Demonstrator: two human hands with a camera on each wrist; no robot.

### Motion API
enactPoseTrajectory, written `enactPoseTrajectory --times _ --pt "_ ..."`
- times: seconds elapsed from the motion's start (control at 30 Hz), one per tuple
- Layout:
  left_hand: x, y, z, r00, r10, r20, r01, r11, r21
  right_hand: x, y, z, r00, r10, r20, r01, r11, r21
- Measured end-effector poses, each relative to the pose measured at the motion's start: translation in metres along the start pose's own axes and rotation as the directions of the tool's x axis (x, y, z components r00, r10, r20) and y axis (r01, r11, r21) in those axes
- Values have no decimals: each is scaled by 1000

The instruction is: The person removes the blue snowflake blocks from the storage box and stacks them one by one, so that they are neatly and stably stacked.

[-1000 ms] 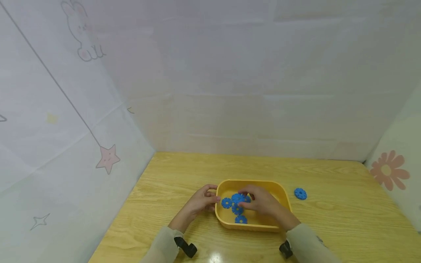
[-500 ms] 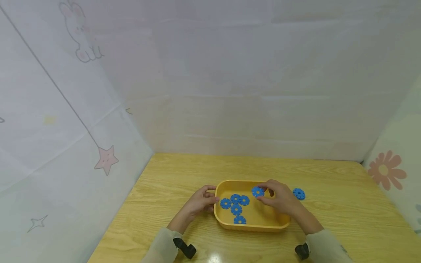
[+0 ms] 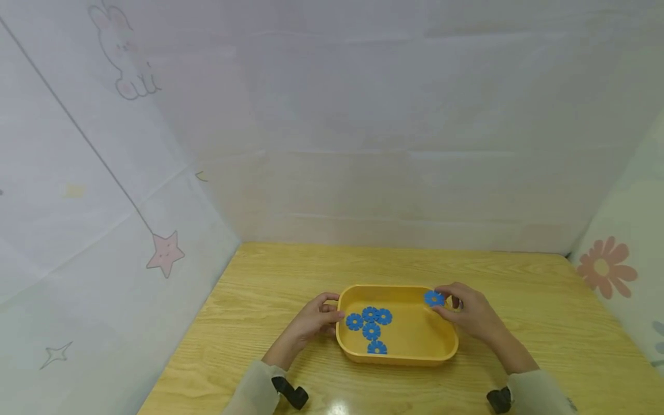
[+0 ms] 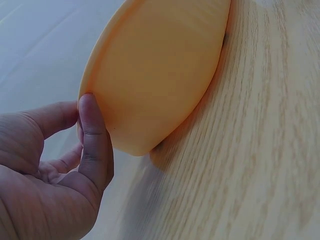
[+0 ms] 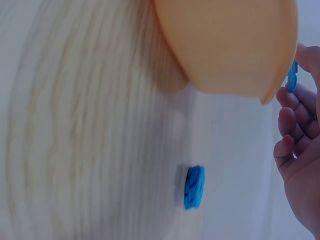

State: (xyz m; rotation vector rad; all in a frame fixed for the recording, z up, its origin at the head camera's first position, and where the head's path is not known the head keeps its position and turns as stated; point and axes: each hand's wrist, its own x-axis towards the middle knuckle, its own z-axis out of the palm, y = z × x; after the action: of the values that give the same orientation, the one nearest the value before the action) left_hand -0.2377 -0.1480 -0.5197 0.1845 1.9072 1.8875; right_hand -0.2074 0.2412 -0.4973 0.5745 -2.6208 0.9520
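Observation:
A yellow plastic basin [image 3: 415,337] stands on the table, with several blue flower-shaped notched discs [image 3: 371,331] lying flat in its left half. My left hand [image 3: 313,317] pinches the basin's left rim between thumb and fingers; the left wrist view shows that hand [image 4: 60,165] at the rim from outside. Over the basin's far right corner, my right hand [image 3: 472,314] pinches one blue disc [image 3: 433,298] between thumb and forefinger. The right wrist view shows this disc [image 5: 292,77] edge-on just beyond the rim, the other fingers loosely curled.
A small pile of blue discs [image 5: 194,187] lies on the wooden table [image 5: 90,125] to the right of the basin; in the head view the right hand hides it. White patterned cloth [image 3: 332,144] hangs behind the table and along both sides.
My right hand has picked a blue disc from the cluster and carried it right to the basin's far right corner. The left hand stays at the left rim.

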Motion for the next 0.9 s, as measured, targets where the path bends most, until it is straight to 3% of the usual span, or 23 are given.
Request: enactPoseTrajectory --times 0.43,0.9 --pt "1 0 0 1000 -6 -14 6 1000 -6 -18 38 -23 996 87 -20 -88 993 -73" --pt "1 -1 0 1000 -4 2 4 1000 -9 -30 66 -31 972 227 65 -219 970 -108"
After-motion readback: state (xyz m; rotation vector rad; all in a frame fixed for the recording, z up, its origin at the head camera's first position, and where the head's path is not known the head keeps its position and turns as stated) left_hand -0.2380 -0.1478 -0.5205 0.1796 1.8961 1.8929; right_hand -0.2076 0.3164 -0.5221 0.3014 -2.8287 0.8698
